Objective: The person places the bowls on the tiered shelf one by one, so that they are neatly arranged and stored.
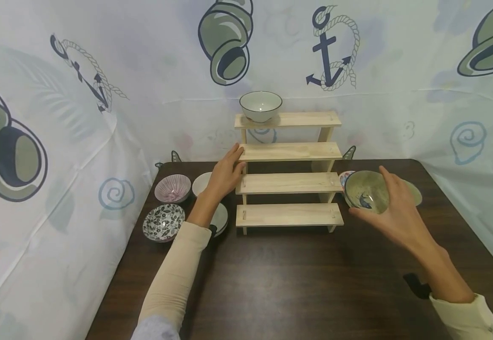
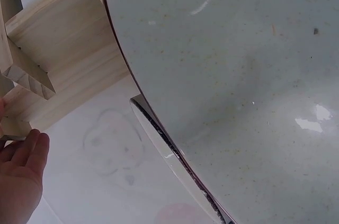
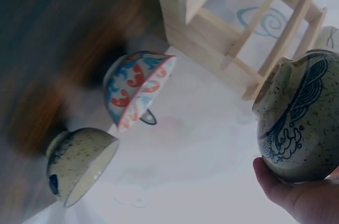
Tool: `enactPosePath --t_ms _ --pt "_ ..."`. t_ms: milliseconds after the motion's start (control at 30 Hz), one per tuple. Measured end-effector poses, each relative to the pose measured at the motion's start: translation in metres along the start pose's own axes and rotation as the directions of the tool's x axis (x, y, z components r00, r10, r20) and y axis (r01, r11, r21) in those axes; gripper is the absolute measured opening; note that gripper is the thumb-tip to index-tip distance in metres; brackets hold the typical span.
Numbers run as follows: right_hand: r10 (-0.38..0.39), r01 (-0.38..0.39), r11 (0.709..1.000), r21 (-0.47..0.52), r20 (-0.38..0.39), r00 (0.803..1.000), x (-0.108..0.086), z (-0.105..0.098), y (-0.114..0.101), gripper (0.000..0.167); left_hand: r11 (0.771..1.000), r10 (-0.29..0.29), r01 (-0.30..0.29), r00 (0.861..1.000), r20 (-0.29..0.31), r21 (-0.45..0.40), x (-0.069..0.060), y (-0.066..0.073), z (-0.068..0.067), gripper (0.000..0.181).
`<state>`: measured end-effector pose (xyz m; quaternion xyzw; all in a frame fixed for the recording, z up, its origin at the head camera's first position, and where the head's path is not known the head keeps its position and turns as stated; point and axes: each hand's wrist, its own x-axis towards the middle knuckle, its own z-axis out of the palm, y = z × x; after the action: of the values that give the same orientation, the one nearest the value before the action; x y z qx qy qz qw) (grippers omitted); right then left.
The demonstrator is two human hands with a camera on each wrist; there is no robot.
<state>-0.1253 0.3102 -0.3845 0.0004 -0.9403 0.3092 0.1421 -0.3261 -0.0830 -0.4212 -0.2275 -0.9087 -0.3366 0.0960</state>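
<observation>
Two bare hands are working over a dark table (image 1: 297, 288), their pale sleeves (image 1: 174, 274) reaching in from the near side. On the left, a black-and-white floral bowl (image 1: 164, 223) is sitting at the near side of a cluster, with a white bowl (image 1: 219, 219) showing partly behind the forearm to its right. On the right, the right hand (image 1: 401, 210) is holding a green bowl (image 1: 365, 191) clear of the table in a wide grip, thumb on one side and fingers on the other; the bowl's blue wave pattern is showing in the right wrist view. A second green bowl (image 3: 79, 163) is standing on the table beyond that hand, near a red-and-blue patterned bowl (image 3: 135, 89) that the held bowl is partly hiding in the head view. In the middle, a wooden rack (image 1: 289, 215) with four stepped boards is standing. The left hand (image 1: 224, 175) is pinching the left end of its second-highest board in a narrow grip. A pink striped bowl (image 1: 172, 188) is resting farther back on the left, beside another white bowl (image 1: 201, 182) partly hidden by the left arm. On the top board, toward its left end, a dark-rimmed bowl (image 1: 261, 106) is resting upright. Farthest away, a white cloth (image 1: 153, 61) is hanging, printed with anchors and shells.
</observation>
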Motion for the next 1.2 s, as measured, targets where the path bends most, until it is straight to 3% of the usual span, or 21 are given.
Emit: enactPosePath --t_ms 500,1200 --pt "-0.063 0.064 0.998 0.013 -0.039 0.997 0.009 -0.004 -0.020 0.119 1.000 0.006 -0.006 1.000 0.007 -0.002 -0.001 0.000 0.001 0.055" --pt "-0.067 0.068 0.998 0.007 -0.044 0.997 0.018 -0.008 -0.036 0.122 1.000 -0.004 0.004 1.000 0.001 0.008 0.001 -0.001 0.000 0.054"
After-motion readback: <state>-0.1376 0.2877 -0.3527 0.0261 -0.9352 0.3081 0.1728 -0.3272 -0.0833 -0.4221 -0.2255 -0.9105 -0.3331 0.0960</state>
